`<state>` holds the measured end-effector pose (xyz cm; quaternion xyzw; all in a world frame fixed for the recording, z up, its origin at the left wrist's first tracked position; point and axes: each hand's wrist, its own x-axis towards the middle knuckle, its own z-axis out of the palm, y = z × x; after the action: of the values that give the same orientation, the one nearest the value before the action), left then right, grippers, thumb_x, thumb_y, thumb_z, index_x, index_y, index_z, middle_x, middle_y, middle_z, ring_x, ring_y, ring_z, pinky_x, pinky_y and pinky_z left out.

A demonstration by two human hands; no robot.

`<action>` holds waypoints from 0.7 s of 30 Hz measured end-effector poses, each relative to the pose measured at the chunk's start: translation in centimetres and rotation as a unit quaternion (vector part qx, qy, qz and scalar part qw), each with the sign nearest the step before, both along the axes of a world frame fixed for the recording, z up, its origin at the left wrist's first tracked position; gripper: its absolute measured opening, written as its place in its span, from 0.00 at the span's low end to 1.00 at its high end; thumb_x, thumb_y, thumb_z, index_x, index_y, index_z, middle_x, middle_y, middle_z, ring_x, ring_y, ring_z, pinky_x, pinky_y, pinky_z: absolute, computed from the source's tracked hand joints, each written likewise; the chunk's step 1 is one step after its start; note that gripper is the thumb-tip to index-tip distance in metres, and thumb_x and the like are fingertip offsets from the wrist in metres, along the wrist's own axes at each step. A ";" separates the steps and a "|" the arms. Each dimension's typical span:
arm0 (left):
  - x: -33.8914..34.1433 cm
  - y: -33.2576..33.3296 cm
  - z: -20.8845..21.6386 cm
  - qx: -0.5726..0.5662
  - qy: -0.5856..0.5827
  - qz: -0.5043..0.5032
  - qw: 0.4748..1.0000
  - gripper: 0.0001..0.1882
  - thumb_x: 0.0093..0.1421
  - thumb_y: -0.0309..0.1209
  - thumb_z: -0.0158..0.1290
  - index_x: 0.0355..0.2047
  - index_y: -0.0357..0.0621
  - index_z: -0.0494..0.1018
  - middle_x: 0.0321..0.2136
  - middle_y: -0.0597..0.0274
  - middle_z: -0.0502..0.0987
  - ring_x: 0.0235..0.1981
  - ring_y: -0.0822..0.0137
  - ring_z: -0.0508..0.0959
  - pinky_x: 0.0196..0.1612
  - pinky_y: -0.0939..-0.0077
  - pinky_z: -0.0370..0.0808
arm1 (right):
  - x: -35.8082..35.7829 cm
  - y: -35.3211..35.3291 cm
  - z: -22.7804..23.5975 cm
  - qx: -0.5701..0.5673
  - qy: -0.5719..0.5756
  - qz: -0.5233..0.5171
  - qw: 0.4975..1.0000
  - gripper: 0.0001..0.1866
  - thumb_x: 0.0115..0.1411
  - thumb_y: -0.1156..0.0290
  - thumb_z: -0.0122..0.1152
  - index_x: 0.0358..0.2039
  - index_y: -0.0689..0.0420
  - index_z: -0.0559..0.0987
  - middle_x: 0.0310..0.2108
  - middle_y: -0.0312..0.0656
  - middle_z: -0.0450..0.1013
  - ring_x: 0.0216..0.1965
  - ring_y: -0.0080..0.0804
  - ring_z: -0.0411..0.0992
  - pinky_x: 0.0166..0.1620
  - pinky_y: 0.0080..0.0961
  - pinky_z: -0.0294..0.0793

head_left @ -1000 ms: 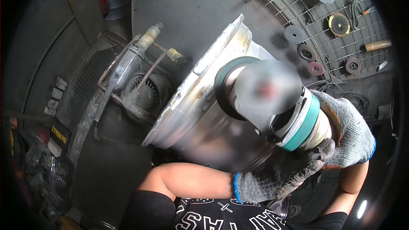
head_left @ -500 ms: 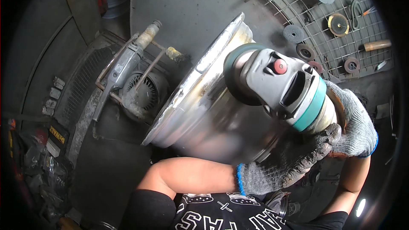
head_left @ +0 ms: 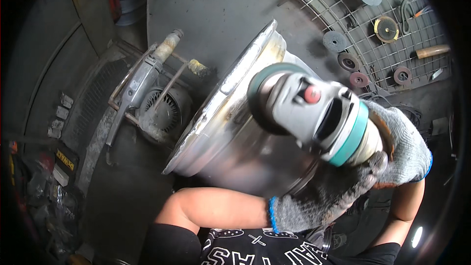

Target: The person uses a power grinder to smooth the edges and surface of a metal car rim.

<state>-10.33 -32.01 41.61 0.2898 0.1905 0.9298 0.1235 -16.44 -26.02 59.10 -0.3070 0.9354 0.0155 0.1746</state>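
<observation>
A grey angle grinder (head_left: 306, 108) with a teal band and a red button is held in both my gloved hands. Its dark round disc (head_left: 257, 99) lies at the inner side of a metal wheel rim (head_left: 230, 100), which stands tilted with a bright bare edge. I cannot tell whether disc and metal touch. My right hand (head_left: 405, 142), in a pale grey knitted glove, wraps round the rear end of the grinder. Under that end my left hand (head_left: 333, 201) is closed, its glove's fingers black with dirt; part of its grip is hidden.
Left of the rim is a grey power tool (head_left: 135, 86) on a pipe frame, above a round vented housing (head_left: 164, 110). Several abrasive discs hang on a wire grid (head_left: 387, 59) at upper right. Bags and small items (head_left: 59, 191) lie at lower left.
The grinder and both hands have shifted a little nearer and to the left along the rim. The whole view has moved slightly. My grip looks the same.
</observation>
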 end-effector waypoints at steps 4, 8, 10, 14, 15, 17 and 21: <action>-1.9 -1.0 -0.2 -0.038 0.010 0.115 0.993 0.24 0.62 0.29 0.48 0.57 0.37 0.59 0.54 0.54 0.66 0.54 0.62 0.67 0.55 0.68 0.67 | -2.2 0.7 -1.0 -0.061 -0.008 0.021 0.998 0.47 0.31 0.59 0.74 0.53 0.64 0.68 0.45 0.52 0.71 0.47 0.46 0.71 0.51 0.34 0.67; -3.6 -0.7 2.2 0.026 -0.128 0.072 0.989 0.20 0.58 0.31 0.55 0.50 0.38 0.67 0.44 0.64 0.73 0.47 0.74 0.71 0.50 0.76 0.68 | -1.4 2.6 -0.6 -0.077 0.084 -0.151 0.982 0.44 0.35 0.62 0.73 0.55 0.62 0.67 0.51 0.50 0.68 0.53 0.41 0.67 0.57 0.34 0.61; -3.7 -0.7 2.0 0.014 -0.090 0.037 0.995 0.20 0.62 0.32 0.50 0.53 0.38 0.66 0.50 0.62 0.70 0.51 0.72 0.69 0.56 0.74 0.63 | -0.8 1.9 -0.2 -0.077 0.076 -0.179 0.978 0.47 0.33 0.61 0.74 0.55 0.63 0.66 0.52 0.49 0.67 0.55 0.38 0.65 0.58 0.34 0.60; -4.1 -0.7 1.1 0.081 -0.052 -0.068 0.993 0.19 0.65 0.28 0.43 0.56 0.39 0.64 0.56 0.61 0.67 0.56 0.70 0.66 0.61 0.72 0.60 | 0.0 2.3 -1.2 -0.184 0.037 -0.222 0.957 0.52 0.28 0.62 0.77 0.56 0.66 0.64 0.53 0.47 0.66 0.56 0.34 0.63 0.60 0.33 0.58; -4.2 -0.9 1.2 0.103 -0.041 -0.124 0.986 0.19 0.65 0.27 0.43 0.56 0.39 0.64 0.55 0.61 0.67 0.56 0.70 0.66 0.60 0.72 0.61 | 0.5 2.4 -1.2 -0.212 0.054 -0.247 0.944 0.53 0.27 0.62 0.77 0.56 0.66 0.64 0.53 0.47 0.66 0.56 0.34 0.63 0.60 0.33 0.58; -3.8 -0.7 1.2 0.042 0.047 -0.005 0.998 0.19 0.65 0.26 0.42 0.56 0.39 0.64 0.55 0.61 0.68 0.56 0.70 0.67 0.60 0.73 0.62 | 0.8 3.1 -1.2 -0.228 0.040 -0.237 0.944 0.55 0.25 0.61 0.78 0.57 0.67 0.63 0.53 0.46 0.66 0.56 0.33 0.63 0.60 0.32 0.57; -3.3 -1.5 2.4 -0.026 0.002 -0.067 0.997 0.19 0.63 0.26 0.46 0.56 0.41 0.66 0.54 0.64 0.69 0.56 0.71 0.67 0.59 0.74 0.64 | 2.2 4.0 -1.9 -0.279 0.017 -0.204 0.938 0.54 0.28 0.60 0.77 0.57 0.67 0.62 0.55 0.47 0.63 0.58 0.34 0.60 0.61 0.32 0.55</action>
<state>-13.59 -33.52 44.06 0.3004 0.1947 0.9137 0.1924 -14.26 -21.98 57.25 -0.1458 0.9476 -0.2767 0.0654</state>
